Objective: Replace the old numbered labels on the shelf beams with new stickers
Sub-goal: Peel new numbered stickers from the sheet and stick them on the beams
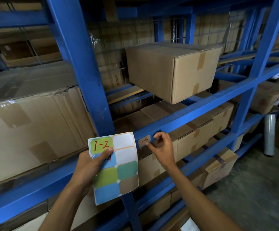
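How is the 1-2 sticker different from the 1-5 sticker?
The 1-2 sticker is green and sits on the sticker sheet that the left hand holds; the 1-5 sticker is tan and stuck on the blue beam, at the right hand's fingertips. The 1-2 looks bigger. Both have red handwritten numbers and clipped corners.

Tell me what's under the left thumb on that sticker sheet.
The left hand holds the sticker sheet, thumb lying across a blue sticker below the green 1-2 sticker. Only a red "4" shows beside the thumb; whatever is written before it is covered.
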The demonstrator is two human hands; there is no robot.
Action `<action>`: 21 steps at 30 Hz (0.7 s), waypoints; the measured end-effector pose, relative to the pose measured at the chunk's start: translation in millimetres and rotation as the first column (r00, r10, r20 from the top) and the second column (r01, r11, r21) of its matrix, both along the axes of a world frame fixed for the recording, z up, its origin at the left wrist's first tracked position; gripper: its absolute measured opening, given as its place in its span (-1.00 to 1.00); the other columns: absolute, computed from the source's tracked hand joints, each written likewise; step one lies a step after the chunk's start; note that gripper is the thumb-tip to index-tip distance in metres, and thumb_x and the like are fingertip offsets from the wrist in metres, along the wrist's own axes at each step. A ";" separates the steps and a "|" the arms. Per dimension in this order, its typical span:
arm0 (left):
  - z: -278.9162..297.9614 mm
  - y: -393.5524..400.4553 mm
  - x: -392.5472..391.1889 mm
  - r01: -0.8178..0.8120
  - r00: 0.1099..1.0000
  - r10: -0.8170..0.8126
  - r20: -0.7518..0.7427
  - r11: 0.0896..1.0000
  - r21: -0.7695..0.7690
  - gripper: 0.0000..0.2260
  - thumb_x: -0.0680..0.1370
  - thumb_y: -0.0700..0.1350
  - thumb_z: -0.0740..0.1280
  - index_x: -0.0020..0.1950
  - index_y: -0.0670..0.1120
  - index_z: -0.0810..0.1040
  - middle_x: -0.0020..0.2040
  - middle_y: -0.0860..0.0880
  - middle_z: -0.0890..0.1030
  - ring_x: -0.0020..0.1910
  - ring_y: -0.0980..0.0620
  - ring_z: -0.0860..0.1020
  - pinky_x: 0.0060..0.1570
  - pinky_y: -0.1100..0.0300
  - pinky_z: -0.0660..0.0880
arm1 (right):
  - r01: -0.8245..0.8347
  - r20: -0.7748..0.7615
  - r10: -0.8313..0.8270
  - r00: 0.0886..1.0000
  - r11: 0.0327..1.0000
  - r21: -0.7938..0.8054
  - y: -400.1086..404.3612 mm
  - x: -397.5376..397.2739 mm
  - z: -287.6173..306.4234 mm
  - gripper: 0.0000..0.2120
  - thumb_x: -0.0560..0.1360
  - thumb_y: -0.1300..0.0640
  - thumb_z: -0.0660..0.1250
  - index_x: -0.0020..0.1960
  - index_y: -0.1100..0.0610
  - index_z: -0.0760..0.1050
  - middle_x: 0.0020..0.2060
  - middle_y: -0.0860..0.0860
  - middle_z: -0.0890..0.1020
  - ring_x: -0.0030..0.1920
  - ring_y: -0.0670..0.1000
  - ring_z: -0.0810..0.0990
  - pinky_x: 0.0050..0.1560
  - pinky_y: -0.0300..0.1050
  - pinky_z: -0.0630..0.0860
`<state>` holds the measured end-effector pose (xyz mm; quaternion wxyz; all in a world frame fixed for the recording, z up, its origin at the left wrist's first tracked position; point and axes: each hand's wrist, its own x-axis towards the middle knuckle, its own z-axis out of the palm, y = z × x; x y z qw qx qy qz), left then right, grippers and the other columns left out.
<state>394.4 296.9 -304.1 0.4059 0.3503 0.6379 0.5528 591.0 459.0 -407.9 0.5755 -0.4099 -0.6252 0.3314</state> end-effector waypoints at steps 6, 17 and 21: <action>1.3 -0.9 -0.4 0.004 1.000 -0.004 0.007 1.000 -0.010 -0.82 0.47 -0.06 0.50 0.00 -0.11 0.67 -0.09 -0.18 0.77 -0.09 -0.26 0.73 0.07 -0.30 0.61 | 0.025 0.050 -0.024 0.998 0.999 -0.033 -10.2 -19.7 -5.9 -0.53 0.31 0.09 0.58 0.05 -0.01 0.35 0.10 -0.05 0.35 0.08 0.01 0.52 -0.01 -0.18 0.61; -4.2 0.2 -4.1 0.007 1.000 -0.008 -0.015 1.000 -0.022 -0.83 0.46 -0.02 0.50 -0.04 -0.08 0.67 -0.15 -0.12 0.77 -0.18 -0.17 0.75 -0.06 -0.14 0.67 | 0.101 0.164 -0.093 0.982 0.994 -0.041 -14.6 -19.0 6.9 -0.42 0.25 -0.25 0.54 0.03 -0.04 0.30 0.04 -0.10 0.38 0.02 -0.07 0.49 -0.22 -0.23 0.48; -5.5 -1.8 -3.6 0.010 1.000 -0.010 -0.008 1.000 -0.023 -0.85 0.47 -0.04 0.49 -0.05 -0.09 0.67 -0.17 -0.12 0.77 -0.24 -0.14 0.75 -0.18 -0.01 0.67 | 0.128 0.181 -0.113 0.977 0.989 -0.072 -11.7 -14.5 17.7 -0.38 0.21 -0.32 0.52 0.01 -0.01 0.30 -0.03 -0.10 0.41 -0.05 -0.07 0.48 -0.20 -0.15 0.51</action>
